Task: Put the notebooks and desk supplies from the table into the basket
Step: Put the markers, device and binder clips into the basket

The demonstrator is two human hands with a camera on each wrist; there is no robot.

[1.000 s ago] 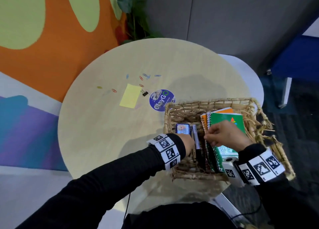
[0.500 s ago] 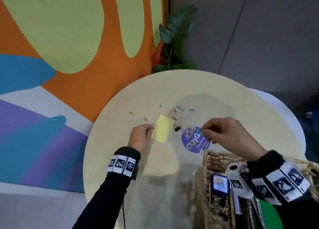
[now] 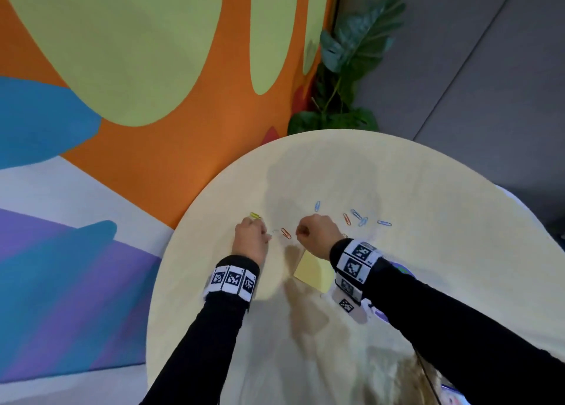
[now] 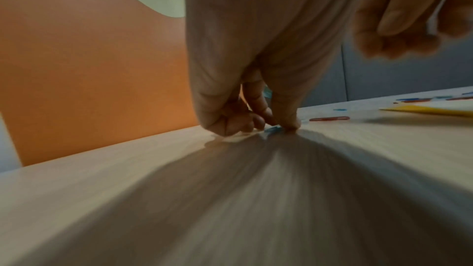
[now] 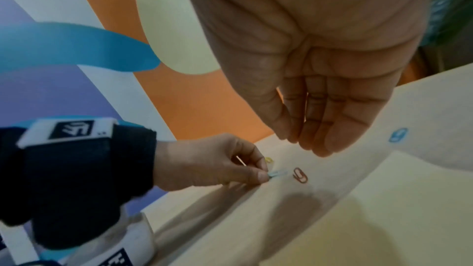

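On the round pale table (image 3: 428, 190) lie several coloured paper clips. My left hand (image 3: 267, 236) pinches a light blue clip (image 5: 277, 173) flat on the tabletop between thumb and forefinger (image 4: 286, 122). Just right of it lies a red clip (image 3: 286, 233), and a yellow clip (image 3: 255, 215) lies beyond my left knuckles. My right hand (image 3: 299, 232) hovers over the red clip with its fingers (image 5: 320, 139) curled down and nothing visible in it. A yellow sticky note (image 3: 312, 271) lies under my right wrist. A blurred edge of the wicker basket (image 3: 400, 371) shows at the bottom right.
More blue clips (image 3: 363, 221) and another red clip (image 3: 347, 219) lie right of my right hand. A purple round sticker (image 3: 403, 270) peeks out beside my right forearm. A potted plant (image 3: 348, 68) stands behind the table against the painted wall.
Both hands left the basket and reached to the far left of the table. My left hand moved from the sticky note to the light blue clip and pinched it. My right hand moved left from the sticker.
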